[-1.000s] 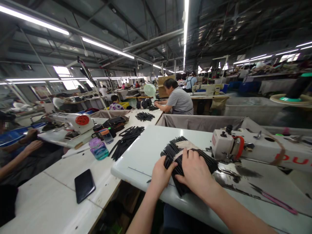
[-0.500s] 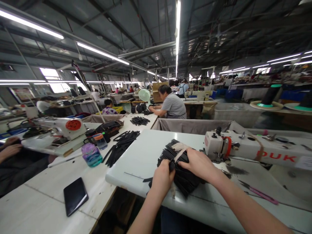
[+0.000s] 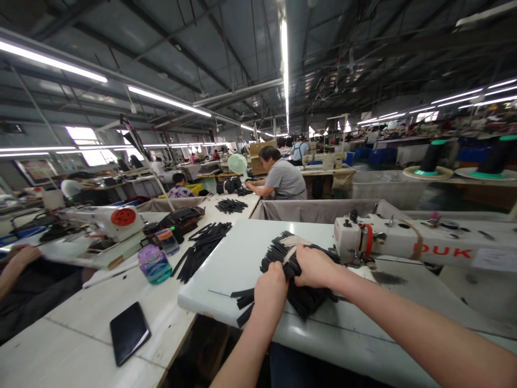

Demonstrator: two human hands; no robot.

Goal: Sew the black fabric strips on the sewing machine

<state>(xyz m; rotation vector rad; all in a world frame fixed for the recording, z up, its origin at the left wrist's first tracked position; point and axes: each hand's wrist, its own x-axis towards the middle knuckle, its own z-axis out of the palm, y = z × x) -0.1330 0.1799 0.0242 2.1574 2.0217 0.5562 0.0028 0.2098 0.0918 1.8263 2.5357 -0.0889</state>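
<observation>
- My left hand (image 3: pixel 271 288) is clenched around the near end of the bundle of black strips (image 3: pixel 278 254), knuckles up.
- My right hand (image 3: pixel 315 265) grips the same bundle just beyond it, fingers wrapped over the middle from the right. The two hands almost touch.
- The bundle lies on the white tabletop (image 3: pixel 238 258) right in front of me. Its far end fans out past my right hand, and its near part bulges beneath both hands.
- A few loose strips (image 3: pixel 244 299) stick out to the left, below my left hand, flat on the tabletop.
- A pale tie band (image 3: pixel 291 243) crosses the bundle just beyond my right knuckles.
- The white sewing machine (image 3: pixel 388 242) stands just to the right of the bundle, close to my right hand.
- On the next tabletop to the left lie another heap of black strips (image 3: pixel 202 245), a tinted water bottle (image 3: pixel 154 264) and a dark phone (image 3: pixel 129 332), all well apart from my hands.
- Farther back, a person in a grey shirt (image 3: pixel 285 180) sits at another bench.
</observation>
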